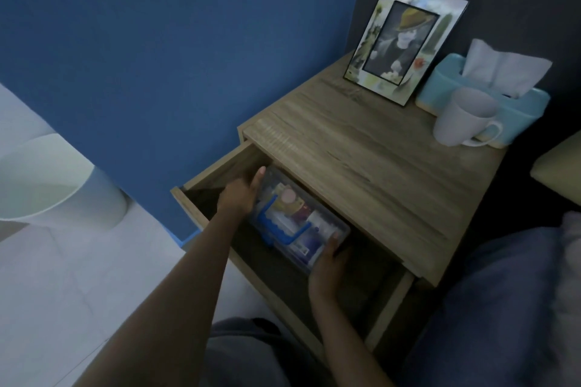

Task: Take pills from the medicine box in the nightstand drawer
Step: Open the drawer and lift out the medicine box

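The nightstand drawer (201, 181) stands pulled out below the wooden nightstand top (371, 160). Inside lies a clear plastic medicine box (301, 223) with a blue handle on its lid and coloured packets showing through. My left hand (242, 192) grips the box's far left end, thumb pointing up along its edge. My right hand (328, 264) holds the near right end, thumb on the lid and fingers under it. Whether the box rests on the drawer floor or is raised I cannot tell.
On the nightstand top stand a picture frame (405, 41), a light blue tissue box (490, 94) and a white mug (465, 118). A white bin (53, 179) sits on the floor at the left by the blue wall. Bedding (503, 308) lies at the right.
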A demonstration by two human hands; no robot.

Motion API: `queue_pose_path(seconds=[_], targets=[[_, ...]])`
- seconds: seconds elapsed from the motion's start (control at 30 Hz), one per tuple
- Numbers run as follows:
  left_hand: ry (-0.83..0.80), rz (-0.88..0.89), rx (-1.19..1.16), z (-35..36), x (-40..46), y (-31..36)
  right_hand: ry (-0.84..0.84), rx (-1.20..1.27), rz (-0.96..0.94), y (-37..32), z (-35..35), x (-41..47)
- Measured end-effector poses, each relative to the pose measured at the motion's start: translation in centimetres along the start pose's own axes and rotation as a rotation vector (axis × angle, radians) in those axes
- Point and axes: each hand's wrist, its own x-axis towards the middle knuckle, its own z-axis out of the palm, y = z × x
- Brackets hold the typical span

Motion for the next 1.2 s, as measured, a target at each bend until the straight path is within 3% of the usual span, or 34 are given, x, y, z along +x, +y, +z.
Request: queue_pose_path(seconds=[0.17, 0.23, 0.4, 0.6, 0.93, 1.03, 1.2], targets=[[0.019, -0.185, -0.308, 0.4, 0.4, 0.2, -0.029, 0.064, 0.131, 0.2, 1.1, 0.0], [0.002, -0.169, -0.264, 0.1, 0.1, 0.2, -0.039, 0.058, 0.161, -0.1, 1.2, -0.7], [0.171, -0.164, -0.235, -2.4, -2.0, 0.3, -0.078, 0.063, 0.266, -1.4, 1.1, -2.7], [0.354, -0.112, -0.255, -6.9, -5.0, 0.9, -0.148, 0.046, 0.238, -4.0, 1.4, -5.8], [0.530, -0.048, -0.214, -16.3, -6.7, 5.8, -0.241, 0.046, 0.231, -15.1, 2.0, -4.4], [0.523, -0.034, -0.245, -17.2, -5.2, 8.7, -0.285, -0.003, 0.181, -19.5, 2.4, 0.2], [0.360, -0.003, -0.271, -14.2, -1.6, 13.2, -0.283, -0.193, 0.036, -23.7, 2.1, 9.1]])
